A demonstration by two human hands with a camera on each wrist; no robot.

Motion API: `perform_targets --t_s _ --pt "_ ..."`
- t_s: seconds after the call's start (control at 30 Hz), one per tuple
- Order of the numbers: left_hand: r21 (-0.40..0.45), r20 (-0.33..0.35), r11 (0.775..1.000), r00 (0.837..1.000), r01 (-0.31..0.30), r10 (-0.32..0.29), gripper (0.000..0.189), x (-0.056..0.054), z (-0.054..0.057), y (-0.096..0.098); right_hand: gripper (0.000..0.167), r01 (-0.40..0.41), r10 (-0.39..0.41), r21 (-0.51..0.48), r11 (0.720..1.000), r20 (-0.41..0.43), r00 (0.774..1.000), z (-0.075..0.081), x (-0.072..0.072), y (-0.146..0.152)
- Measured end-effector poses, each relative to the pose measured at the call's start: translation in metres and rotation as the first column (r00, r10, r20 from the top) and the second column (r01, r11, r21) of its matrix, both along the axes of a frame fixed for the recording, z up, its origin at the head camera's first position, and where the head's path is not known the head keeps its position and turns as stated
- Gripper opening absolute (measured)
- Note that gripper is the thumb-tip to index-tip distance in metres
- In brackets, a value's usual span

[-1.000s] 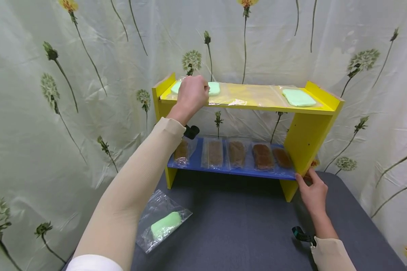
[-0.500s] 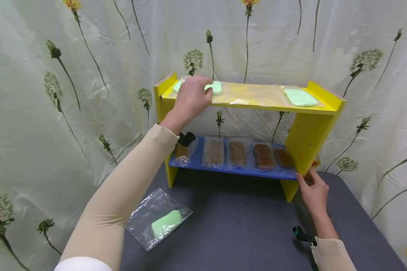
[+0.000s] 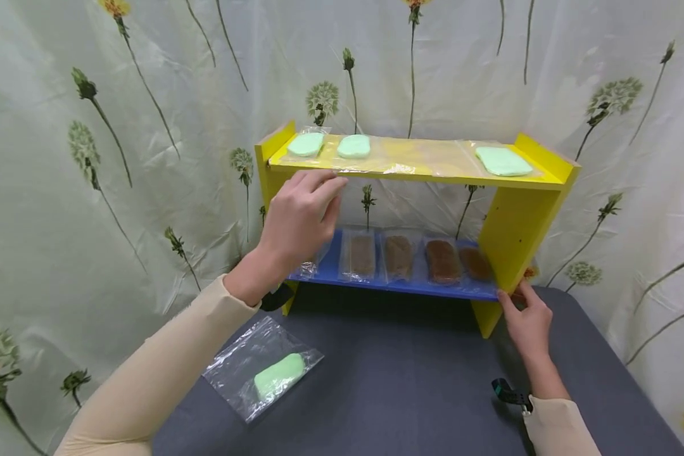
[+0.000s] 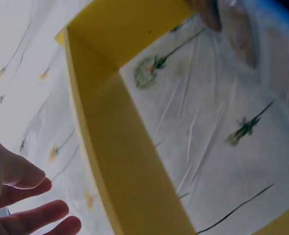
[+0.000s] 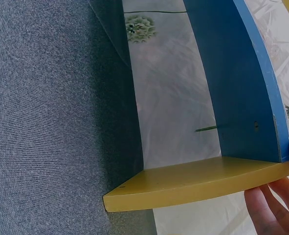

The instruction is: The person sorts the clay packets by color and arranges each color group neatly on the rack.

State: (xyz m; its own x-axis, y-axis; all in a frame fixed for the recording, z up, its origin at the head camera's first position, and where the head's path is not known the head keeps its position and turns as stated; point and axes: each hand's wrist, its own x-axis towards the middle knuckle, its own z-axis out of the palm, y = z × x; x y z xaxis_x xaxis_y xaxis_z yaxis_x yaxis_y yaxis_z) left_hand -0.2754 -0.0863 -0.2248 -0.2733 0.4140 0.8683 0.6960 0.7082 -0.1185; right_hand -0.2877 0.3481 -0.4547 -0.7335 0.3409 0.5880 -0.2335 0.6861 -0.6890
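A yellow shelf unit (image 3: pixel 507 231) with a blue lower board (image 3: pixel 333 259) stands on the dark table. My left hand (image 3: pixel 299 218) hovers before the upper board with relaxed fingers and nothing between them; the left wrist view shows its fingers (image 4: pixel 34 215) apart from the yellow wood. My right hand (image 3: pixel 527 326) holds the unit's right side panel, thumb at the blue board's front corner and fingers (image 5: pixel 261 205) against the outer face. Pale green bars in clear bags lie on top: one at left (image 3: pixel 306 144), another beside it (image 3: pixel 354 146), a third at right (image 3: pixel 503 161).
Several bagged brown bars (image 3: pixel 399 258) lie in a row on the blue board; my left hand and wrist partly hide the left end. A zip bag with a green bar (image 3: pixel 280 377) lies on the table (image 3: pixel 410 380) at front left. A flower-print curtain (image 3: pixel 194 158) hangs behind.
My left hand has come away from the bagged green bars at the top left, moving down and toward me, its fingers loosening. My right hand stays on the side panel.
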Motion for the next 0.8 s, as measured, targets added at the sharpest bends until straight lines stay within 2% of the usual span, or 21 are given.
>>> perform_targets --t_s 0.07,0.17,0.23,0.3,0.37,0.43,0.53,0.63,0.73,0.8 --pt "-0.025 0.035 1.000 0.999 0.004 -0.004 0.022 0.006 -0.013 -0.002 0.038 -0.002 0.002 0.003 1.000 0.000 1.000 0.001 -0.001 0.001" --pt "-0.081 0.146 0.997 0.989 -0.002 0.014 0.022 0.012 -0.036 -0.006 0.038 -0.004 0.004 0.002 1.000 0.008 1.000 0.000 -0.001 0.002" --pt "-0.124 0.249 0.992 0.967 -0.016 0.047 0.023 0.016 -0.054 -0.009 0.039 -0.007 0.007 -0.001 1.000 0.011 1.000 -0.001 -0.001 0.003" --pt "-0.169 0.360 0.985 0.929 -0.027 0.088 0.024 0.019 -0.074 -0.013 0.040 -0.013 0.013 -0.001 1.000 0.007 1.000 -0.001 -0.001 0.003" --pt "-0.221 0.466 0.975 0.874 -0.033 0.136 0.027 0.021 -0.097 -0.018 0.041 -0.018 0.018 -0.004 1.000 0.003 1.000 -0.001 -0.001 0.003" --pt "-0.274 0.565 0.961 0.804 -0.029 0.185 0.029 0.023 -0.118 -0.023 0.041 -0.020 0.020 -0.001 1.000 0.000 1.000 -0.002 -0.001 0.003" --pt "-0.339 0.687 0.941 0.681 -0.008 0.254 0.034 0.026 -0.147 -0.033 0.041 -0.015 0.015 0.001 1.000 0.001 1.000 -0.001 -0.001 0.003" --pt "-0.375 0.774 0.926 0.559 0.030 0.296 0.038 0.029 -0.170 -0.044 0.042 -0.014 0.014 0.000 1.000 0.006 1.000 0.000 -0.001 0.003" --pt "-0.391 0.822 0.918 0.476 0.073 0.312 0.040 0.031 -0.187 -0.055 0.042 -0.011 0.011 -0.007 1.000 0.006 1.000 0.000 0.000 0.002" --pt "-0.405 0.838 0.910 0.435 0.094 0.328 0.045 0.034 -0.196 -0.061 0.042 -0.011 0.011 -0.011 1.000 0.005 1.000 0.000 0.000 0.001"
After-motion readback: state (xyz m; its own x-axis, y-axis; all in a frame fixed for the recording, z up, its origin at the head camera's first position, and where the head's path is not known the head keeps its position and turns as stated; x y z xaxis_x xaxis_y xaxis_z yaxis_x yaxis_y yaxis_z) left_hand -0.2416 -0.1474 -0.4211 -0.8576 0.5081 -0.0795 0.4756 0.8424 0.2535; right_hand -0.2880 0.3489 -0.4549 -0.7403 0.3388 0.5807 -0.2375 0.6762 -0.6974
